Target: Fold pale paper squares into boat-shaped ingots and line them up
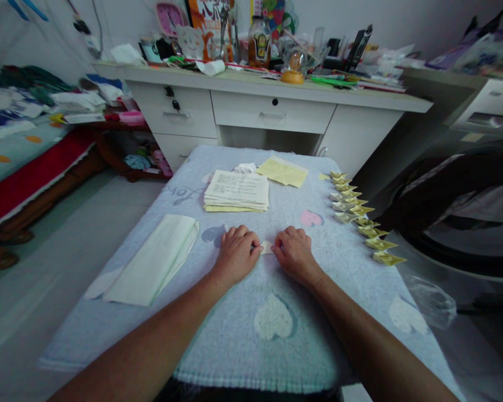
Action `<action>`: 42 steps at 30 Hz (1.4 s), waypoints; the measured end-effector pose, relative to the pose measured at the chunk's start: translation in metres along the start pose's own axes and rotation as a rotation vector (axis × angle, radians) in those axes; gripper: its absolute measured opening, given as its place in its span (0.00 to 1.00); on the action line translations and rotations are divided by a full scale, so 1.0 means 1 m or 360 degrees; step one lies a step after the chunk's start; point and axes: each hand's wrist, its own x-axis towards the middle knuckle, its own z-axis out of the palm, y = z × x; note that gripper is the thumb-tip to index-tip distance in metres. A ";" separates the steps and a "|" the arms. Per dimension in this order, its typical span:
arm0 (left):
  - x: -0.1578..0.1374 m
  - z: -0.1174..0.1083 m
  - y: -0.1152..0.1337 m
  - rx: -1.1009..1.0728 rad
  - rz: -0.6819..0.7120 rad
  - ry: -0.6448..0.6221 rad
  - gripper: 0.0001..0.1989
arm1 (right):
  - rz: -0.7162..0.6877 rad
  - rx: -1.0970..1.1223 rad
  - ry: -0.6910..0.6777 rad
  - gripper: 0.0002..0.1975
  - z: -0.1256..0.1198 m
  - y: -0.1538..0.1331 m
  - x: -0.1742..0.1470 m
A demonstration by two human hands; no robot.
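Observation:
Between my two hands, near the middle of the cloth-covered table (235, 340), is a small folded piece of pale paper (266, 247). My left hand (238, 251) pinches its left end with thumb and forefinger. At its right end my right hand (294, 252) pinches it too, with the other fingers curled. Most of the paper's shape is hidden by my fingers. Beyond my hands lies a stack of handwritten paper sheets (237, 190). Several small folded paper boats (380, 244), yellow and whitish, stand in a row along the table's right edge.
Yellow paper (283, 170) and a crumpled white tissue (245, 168) lie behind the stack. A folded pale-green cloth or paper (155, 259) rests at left. A cluttered white desk (276, 84) stands behind, a washing machine (486, 117) at right, a bed (29, 145) at left.

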 end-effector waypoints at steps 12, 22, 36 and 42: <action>0.003 0.005 -0.001 -0.0076 -0.0055 -0.0014 0.09 | -0.0054 0.0158 0.0071 0.07 0.005 0.002 -0.001; 0.003 0.000 0.004 -0.0404 0.0065 -0.0050 0.05 | -0.0196 0.0465 0.0044 0.04 -0.001 0.006 -0.001; 0.008 -0.007 -0.005 -0.1253 -0.0079 -0.0183 0.11 | -0.0337 0.1222 -0.0028 0.11 -0.007 0.009 -0.004; 0.007 -0.003 -0.005 -0.1530 -0.0102 -0.0270 0.10 | -0.0261 0.1589 -0.0133 0.16 -0.009 0.007 -0.005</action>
